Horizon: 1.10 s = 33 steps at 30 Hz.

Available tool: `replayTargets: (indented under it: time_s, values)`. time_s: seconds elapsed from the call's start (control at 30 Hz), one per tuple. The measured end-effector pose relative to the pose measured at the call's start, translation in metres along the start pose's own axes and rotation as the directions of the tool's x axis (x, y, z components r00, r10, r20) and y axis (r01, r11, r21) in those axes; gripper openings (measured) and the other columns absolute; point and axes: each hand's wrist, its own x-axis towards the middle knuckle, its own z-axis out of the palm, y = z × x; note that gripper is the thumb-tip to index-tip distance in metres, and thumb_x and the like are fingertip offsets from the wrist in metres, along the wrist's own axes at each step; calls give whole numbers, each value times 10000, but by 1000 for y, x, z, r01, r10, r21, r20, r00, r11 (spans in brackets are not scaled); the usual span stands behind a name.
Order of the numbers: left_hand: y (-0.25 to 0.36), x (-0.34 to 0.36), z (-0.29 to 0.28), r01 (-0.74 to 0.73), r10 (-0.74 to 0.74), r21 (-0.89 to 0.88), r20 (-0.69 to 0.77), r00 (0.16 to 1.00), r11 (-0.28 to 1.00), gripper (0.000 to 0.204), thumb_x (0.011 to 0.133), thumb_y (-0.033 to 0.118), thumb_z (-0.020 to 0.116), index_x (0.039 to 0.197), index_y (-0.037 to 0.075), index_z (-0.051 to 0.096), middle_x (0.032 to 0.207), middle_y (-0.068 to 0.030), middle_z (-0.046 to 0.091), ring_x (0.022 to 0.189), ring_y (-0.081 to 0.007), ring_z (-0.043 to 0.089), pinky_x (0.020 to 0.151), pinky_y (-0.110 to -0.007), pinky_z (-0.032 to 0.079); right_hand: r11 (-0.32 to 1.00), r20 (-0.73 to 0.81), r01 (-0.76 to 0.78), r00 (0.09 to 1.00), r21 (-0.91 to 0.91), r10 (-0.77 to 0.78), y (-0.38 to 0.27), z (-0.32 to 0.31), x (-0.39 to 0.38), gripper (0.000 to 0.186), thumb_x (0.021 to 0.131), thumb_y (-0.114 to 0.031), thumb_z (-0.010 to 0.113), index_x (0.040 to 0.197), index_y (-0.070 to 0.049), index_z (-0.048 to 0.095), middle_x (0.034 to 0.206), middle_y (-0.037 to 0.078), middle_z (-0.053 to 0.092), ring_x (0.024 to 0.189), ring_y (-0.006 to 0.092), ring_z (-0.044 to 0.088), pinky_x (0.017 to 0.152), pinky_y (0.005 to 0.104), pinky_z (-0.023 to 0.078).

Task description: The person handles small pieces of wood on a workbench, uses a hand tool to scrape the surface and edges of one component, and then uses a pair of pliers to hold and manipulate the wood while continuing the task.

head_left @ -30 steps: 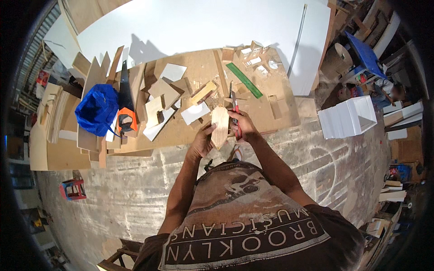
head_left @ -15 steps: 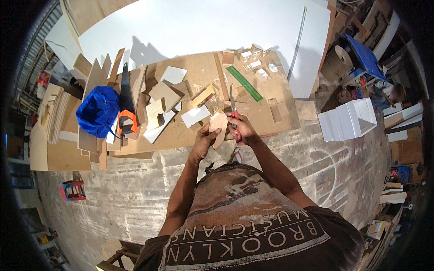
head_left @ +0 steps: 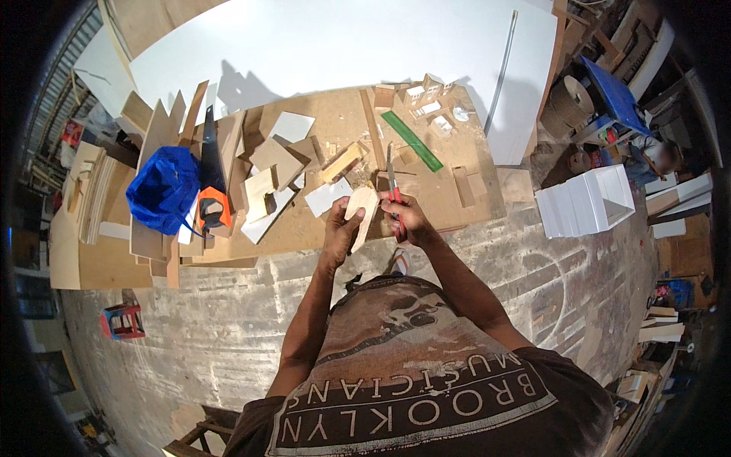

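My left hand (head_left: 339, 231) grips a pale, pointed wooden piece (head_left: 365, 207), its thumb on the face. Just to the right, my right hand (head_left: 411, 219) is closed on a red-handled cutting tool (head_left: 394, 187), whose narrow metal blade points away from me. Both hands are above the near edge of the cluttered plywood worktop (head_left: 476, 190). Beyond them lie a yellowish block (head_left: 343, 161), a white offcut (head_left: 327, 196), a green strip (head_left: 411, 140) and a wooden batten (head_left: 370, 126).
Leaning boards (head_left: 152, 129), a blue bag (head_left: 162, 190) and an orange-handled saw (head_left: 213, 208) crowd the left. A large white panel (head_left: 320, 46) lies behind. White stacked boxes (head_left: 585, 199) and another person (head_left: 656, 156) are at right. A stool (head_left: 122, 321) stands on the floor.
The wooden piece in my left hand has shifted slightly left and changed its tilt, opening a gap from the tool. My right hand has moved slightly down with the tool.
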Motion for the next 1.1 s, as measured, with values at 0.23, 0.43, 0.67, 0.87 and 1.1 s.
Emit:
replayTargets:
  time_s: [0.23,0.43,0.67,0.87,1.1]
  values:
    - [-6,-3,1,-109,96,222,66,993,969,520,894,136,782,1323,22,511,1229,-92,617,1106,-165,598,942,-330,510,991,34,-12,999,-131,16,5,3,1,266,969,-172,652,1182,-32,577,722,-54,462,524,44,414,475,238,345]
    - [12,-7,-7,112,-139,464,23,990,879,472,920,249,745,1270,-18,577,1085,-79,670,995,-163,614,839,-323,511,985,16,-115,993,-132,118,-5,9,-8,248,1013,-272,596,1107,-42,593,717,-58,461,535,44,417,488,239,347]
    - [7,-7,-26,373,-394,338,-9,919,864,488,968,452,569,1233,45,622,990,-47,689,819,-155,597,630,-317,477,839,-12,-24,1000,-544,21,7,-14,-5,507,1056,-448,445,1122,8,657,827,61,621,740,167,594,717,313,476]
    - [4,-6,-30,412,-414,573,-135,900,708,597,934,615,543,996,40,691,822,-68,662,684,-154,571,531,-325,425,431,10,4,1000,-902,12,40,-28,1,549,1031,-476,406,1142,7,643,1032,254,677,937,391,665,879,476,486]
    - [-2,7,-35,246,-267,857,-133,955,452,812,862,741,579,1116,-15,727,963,-310,713,986,-420,710,814,-465,544,208,-38,-44,999,-977,33,33,-18,-4,527,1030,-471,421,1030,6,644,979,280,681,995,457,646,894,524,479]
